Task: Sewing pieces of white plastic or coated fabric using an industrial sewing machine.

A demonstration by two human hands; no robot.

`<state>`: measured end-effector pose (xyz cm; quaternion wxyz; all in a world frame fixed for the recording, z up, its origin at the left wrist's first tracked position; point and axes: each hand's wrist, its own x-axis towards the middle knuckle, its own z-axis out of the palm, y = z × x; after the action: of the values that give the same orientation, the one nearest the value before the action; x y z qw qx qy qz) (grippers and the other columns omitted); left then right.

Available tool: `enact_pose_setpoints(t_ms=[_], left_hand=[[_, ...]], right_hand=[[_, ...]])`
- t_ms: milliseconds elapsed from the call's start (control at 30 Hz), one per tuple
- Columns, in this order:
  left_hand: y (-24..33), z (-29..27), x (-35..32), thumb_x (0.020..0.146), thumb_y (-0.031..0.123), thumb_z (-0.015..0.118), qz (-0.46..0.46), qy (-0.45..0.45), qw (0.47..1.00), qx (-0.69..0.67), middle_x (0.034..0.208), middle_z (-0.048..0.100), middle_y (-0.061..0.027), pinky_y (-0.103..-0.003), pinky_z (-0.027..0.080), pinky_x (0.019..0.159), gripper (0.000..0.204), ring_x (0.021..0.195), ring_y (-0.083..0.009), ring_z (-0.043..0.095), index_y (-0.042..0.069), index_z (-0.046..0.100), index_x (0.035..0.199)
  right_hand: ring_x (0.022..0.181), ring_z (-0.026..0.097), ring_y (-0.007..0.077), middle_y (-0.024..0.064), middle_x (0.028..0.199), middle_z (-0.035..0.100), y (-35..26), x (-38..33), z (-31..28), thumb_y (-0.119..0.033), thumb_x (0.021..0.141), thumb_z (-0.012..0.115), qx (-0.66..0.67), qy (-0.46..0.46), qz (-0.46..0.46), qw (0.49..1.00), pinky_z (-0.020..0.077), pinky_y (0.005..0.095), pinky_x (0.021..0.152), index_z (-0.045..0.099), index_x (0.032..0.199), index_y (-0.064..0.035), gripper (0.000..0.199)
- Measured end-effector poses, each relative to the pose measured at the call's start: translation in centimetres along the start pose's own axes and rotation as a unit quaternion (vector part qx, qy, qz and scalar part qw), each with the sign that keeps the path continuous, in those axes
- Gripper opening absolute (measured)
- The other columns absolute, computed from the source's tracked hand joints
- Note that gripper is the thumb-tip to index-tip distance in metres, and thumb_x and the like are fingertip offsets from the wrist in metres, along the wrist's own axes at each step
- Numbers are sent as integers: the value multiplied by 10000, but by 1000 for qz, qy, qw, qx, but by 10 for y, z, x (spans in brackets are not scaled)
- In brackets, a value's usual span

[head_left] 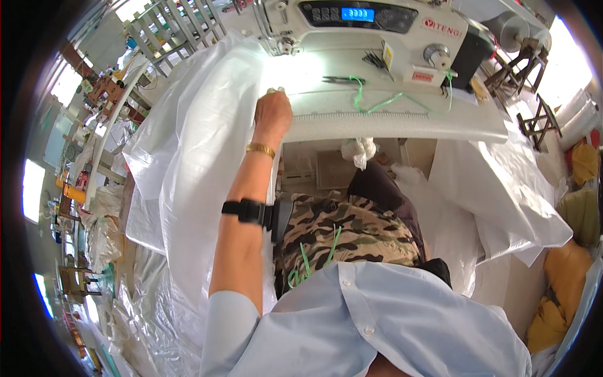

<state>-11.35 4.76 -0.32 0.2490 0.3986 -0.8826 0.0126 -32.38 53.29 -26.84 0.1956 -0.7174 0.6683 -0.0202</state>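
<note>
My left hand point(273, 116) is closed at the front left of a sewing machine point(358, 19), just below its brightly lit needle area. Its fingers grip the edge of a white plastic sheet point(195, 125), which drapes over the left of the machine table and hangs toward the floor. Glare washes out the sheet around the needle. A gold band circles the left wrist, and a black strap with a grey box sits on the forearm. My right hand is not visible. To the right of the needle, dark thread snips point(343, 80) lie on the machine bed.
Green string point(402, 96) trails across the machine bed point(402, 125) to its right end. White sheeting point(502, 188) hangs at the right. A crumpled white scrap point(359, 151) dangles below the front edge. Wooden stools point(537, 122) stand at the far right, metal railings point(176, 25) at the far left.
</note>
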Motion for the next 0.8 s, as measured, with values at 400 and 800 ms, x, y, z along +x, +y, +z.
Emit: enact_pose_setpoints(t_ms=[400, 800], left_hand=[[-136, -171, -53, 910, 18, 473, 17, 51, 993, 109, 1117, 664, -182, -422, 516, 855, 296, 1006, -346, 647, 20, 645, 1151], [-276, -84, -34, 948, 507, 488, -180, -42, 980, 70, 1234, 610, -210, -435, 427, 979, 585, 1158, -382, 557, 2, 619, 1212]], right_hand=[[1103, 585, 333, 150, 1177, 628, 8, -29, -93, -256, 874, 596, 160, -129, -24, 978, 450, 432, 966, 590, 1235, -95, 395], [981, 650, 312, 175, 1064, 671, -105, 203, -247, -255, 945, 580, 373, 74, -83, 921, 506, 400, 853, 626, 1159, -31, 313]])
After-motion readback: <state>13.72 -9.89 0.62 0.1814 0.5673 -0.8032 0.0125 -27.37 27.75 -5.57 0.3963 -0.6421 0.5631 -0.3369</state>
